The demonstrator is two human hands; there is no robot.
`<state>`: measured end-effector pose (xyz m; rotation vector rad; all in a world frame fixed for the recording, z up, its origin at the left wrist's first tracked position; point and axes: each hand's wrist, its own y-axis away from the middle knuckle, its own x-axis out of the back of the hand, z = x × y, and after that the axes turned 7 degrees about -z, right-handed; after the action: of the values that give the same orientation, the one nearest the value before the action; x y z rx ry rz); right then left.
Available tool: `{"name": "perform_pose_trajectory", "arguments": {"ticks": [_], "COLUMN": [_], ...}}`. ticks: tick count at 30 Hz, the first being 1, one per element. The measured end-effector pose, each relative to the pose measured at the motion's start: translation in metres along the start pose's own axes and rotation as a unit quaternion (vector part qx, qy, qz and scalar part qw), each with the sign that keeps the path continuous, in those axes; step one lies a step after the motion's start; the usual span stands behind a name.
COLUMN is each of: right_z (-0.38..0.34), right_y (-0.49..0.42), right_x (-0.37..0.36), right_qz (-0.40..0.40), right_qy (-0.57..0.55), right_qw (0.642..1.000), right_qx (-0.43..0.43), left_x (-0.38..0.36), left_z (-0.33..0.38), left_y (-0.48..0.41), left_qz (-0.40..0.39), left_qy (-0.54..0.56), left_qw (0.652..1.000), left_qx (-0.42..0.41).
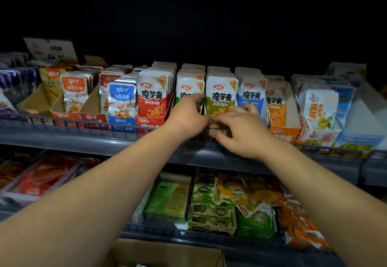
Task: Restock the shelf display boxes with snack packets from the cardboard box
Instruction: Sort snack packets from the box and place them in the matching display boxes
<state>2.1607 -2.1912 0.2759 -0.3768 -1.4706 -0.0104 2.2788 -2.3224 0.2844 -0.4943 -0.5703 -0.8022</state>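
Carton (167, 254) is seen below the forearms. Olive packet (222, 97), upright, is flanked: left hand (188, 114) curled at its left edge, right hand (236, 128) over its base; true grasp cannot be told.

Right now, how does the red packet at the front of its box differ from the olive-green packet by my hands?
The red packet has a red lower half, the olive packet a dull green one. No hand covers the red packet; the left hand and right hand cover the olive packet's lower edge. Both carry the same red logo, black lettering and yellow corner flash.
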Motion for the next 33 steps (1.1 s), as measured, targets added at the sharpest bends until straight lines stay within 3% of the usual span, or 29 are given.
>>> {"name": "perform_pose_trajectory", "arguments": {"ticks": [9, 14, 19, 22, 25, 28, 31, 33], "right_z": [0.007, 0.004, -0.014, -0.034, -0.067, -0.102, -0.126, -0.133], "right_y": [0.003, 0.013, 0.035, 0.053, 0.078, 0.108, 0.134, 0.150], "right_x": [-0.002, 0.001, -0.002, -0.011, -0.044, -0.101, -0.165, -0.207], "right_qz": [-0.011, 0.066, 0.140, 0.151, 0.075, -0.044, -0.214, -0.279], "right_qy": [-0.037, -0.087, -0.104, -0.156, -0.208, -0.217, -0.259, -0.287], "right_qw": [0.999, 0.994, 0.985, 0.976, 0.974, 0.973, 0.942, 0.915], "right_qx": [0.018, 0.021, 0.017, 0.023, 0.048, 0.071, 0.007, -0.050], "left_x": [0.001, -0.001, 0.005, 0.013, 0.019, 0.009, -0.015, -0.035], "left_z": [0.002, -0.001, -0.005, -0.014, -0.046, -0.106, -0.169, -0.205], "left_y": [0.001, 0.004, 0.029, 0.054, 0.100, 0.155, 0.210, 0.242], "left_qz": [-0.002, 0.009, 0.123, 0.149, 0.169, 0.127, 0.057, -0.011], "left_qy": [0.001, -0.010, -0.059, -0.046, -0.023, -0.053, -0.083, -0.073], "left_qw": [1.000, 1.000, 0.983, 0.981, 0.982, 0.990, 0.985, 0.975], "left_qx": [-0.004, -0.025, -0.120, -0.115, -0.076, 0.028, 0.140, 0.211]}}
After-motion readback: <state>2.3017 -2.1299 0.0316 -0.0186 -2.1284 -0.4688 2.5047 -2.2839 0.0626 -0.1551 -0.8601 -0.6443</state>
